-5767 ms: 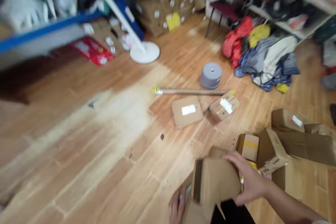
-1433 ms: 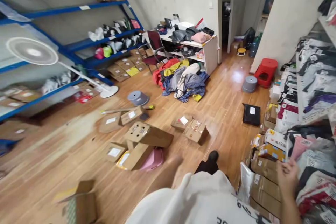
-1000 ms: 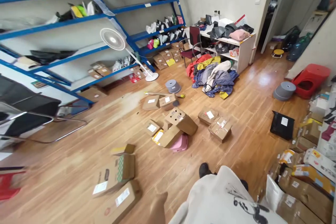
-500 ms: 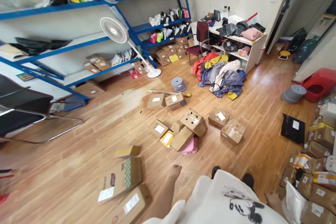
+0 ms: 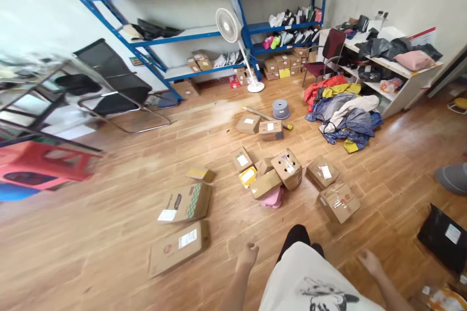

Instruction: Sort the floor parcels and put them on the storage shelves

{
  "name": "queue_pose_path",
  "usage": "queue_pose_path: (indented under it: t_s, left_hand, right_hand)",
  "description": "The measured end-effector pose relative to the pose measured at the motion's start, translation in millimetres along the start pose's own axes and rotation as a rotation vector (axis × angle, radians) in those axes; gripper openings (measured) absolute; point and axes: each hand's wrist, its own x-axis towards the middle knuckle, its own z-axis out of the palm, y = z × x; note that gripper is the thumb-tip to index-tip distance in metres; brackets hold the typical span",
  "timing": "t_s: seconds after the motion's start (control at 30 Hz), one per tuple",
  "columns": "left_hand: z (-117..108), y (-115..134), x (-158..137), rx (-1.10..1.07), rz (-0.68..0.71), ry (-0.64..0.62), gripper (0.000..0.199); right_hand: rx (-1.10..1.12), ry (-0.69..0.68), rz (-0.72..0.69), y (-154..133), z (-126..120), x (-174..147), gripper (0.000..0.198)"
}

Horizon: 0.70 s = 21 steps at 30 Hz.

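Observation:
My left hand (image 5: 248, 254) hangs above the wooden floor with its fingers curled in and nothing seen in it. The nearest thing to it is a long cardboard box (image 5: 180, 248) with a white label, lying to its left and apart from it. My right hand (image 5: 370, 262) is held out on the other side of my white shirt, slightly blurred, its fingers loosely apart and holding nothing I can see. A taped carton (image 5: 339, 202) lies beyond my right hand, beside another labelled box (image 5: 322, 172). Neither hand touches a parcel.
Ahead is a pile of boxes (image 5: 287, 169) with a pink package (image 5: 273, 197). A black parcel (image 5: 443, 239) lies at right. Farther off are a heap of clothes (image 5: 346, 114), a grey stool (image 5: 280, 109), a fan (image 5: 228, 25), blue shelves (image 5: 197, 35) and a red stool (image 5: 47, 165).
My view has swung left, bringing the red stool and the black chair more into sight. My right hand now shows more fully. The parcels on the floor lie as before.

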Motion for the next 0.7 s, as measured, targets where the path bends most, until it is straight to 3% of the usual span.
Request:
queue_pose_path:
  t_s: [0.07,0.17,0.27,0.37,0.5,0.7]
  left_hand:
    - [5,7,17,-0.079,-0.038,-0.002,0.030]
    - [9,16,48,-0.185,-0.074,-0.007,0.032]
    - [9,21,83,-0.286,-0.115,-0.028,0.032]
    - [10,20,116,-0.380,-0.176,-0.049,0.033]
    - [16,10,145,-0.484,-0.253,-0.046,0.031]
    - [37,-12,155,-0.753,-0.451,-0.057,0.031]
  right_hand:
    - [-0.001,-0.032,-0.095,-56,-4,52,0.023]
    - [-0.011,-0.027,-0.244,-166,4,125,0.046]
    - [-0.040,-0.001,-0.360,-278,27,183,0.060]
    - [-0.098,0.013,-0.376,-362,55,227,0.069]
    - [-0.174,0.071,-0.321,-415,85,265,0.077]
    - [-0.186,0.218,-0.226,-430,113,283,0.090]
